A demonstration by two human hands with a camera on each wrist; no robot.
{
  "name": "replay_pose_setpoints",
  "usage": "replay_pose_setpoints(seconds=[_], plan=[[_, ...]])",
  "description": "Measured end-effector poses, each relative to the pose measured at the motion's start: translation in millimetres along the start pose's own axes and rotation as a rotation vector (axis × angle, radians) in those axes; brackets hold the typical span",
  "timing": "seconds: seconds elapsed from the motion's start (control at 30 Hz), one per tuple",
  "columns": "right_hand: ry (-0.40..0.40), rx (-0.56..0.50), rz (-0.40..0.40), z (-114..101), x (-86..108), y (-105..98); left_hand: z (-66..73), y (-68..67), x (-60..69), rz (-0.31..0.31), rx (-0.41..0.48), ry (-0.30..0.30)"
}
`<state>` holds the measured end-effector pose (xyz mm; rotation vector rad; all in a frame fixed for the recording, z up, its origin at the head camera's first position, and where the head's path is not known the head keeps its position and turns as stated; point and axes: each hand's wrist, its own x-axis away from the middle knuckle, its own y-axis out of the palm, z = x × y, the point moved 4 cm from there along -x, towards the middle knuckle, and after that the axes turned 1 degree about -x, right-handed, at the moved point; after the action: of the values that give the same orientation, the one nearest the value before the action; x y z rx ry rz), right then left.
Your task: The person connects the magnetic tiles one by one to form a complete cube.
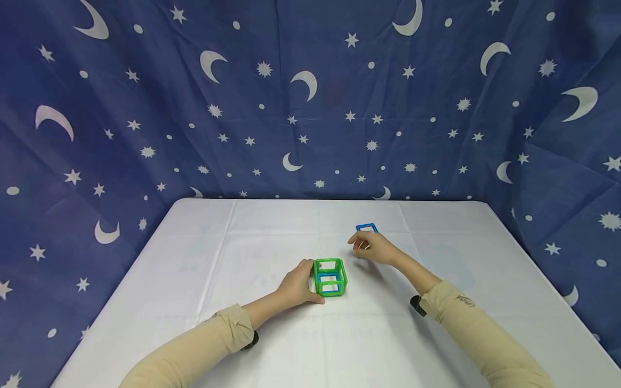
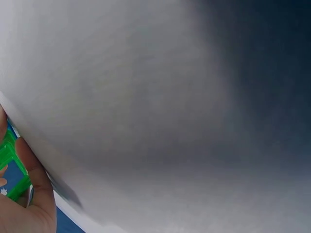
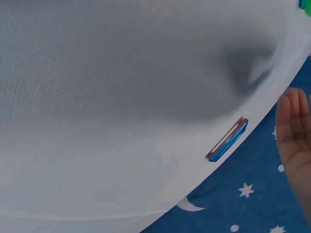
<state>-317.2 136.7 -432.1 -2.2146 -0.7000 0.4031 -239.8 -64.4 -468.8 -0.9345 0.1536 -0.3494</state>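
Note:
A small cube of magnetic tiles [image 1: 330, 283], with green frames and a blue frame inside it, stands on the white table. My left hand [image 1: 296, 284] holds it from the left, fingers at the back corner and thumb along the front. The left wrist view catches only part of the green frames [image 2: 7, 153] between thumb and fingers. To the right of the cube, my right hand [image 1: 375, 248] hovers above the table with loosely bent fingers and nothing visible in them. Just behind it lies a blue square magnetic tile [image 1: 366, 224], partly covered by the hand.
A white cloth covers the table [image 1: 262, 226]. Behind and beside the table hangs a dark blue curtain [image 1: 335, 91] with moons and stars. The far table edge runs close behind the blue tile.

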Motion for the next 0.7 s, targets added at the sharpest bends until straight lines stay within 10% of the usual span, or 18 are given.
replay_pose_setpoints(seconds=[0.7], plan=[[0.1,0.133,0.182,35.8,-9.8,-22.0,2.3,1.8,-0.7,0.012,0.019,-0.016]])
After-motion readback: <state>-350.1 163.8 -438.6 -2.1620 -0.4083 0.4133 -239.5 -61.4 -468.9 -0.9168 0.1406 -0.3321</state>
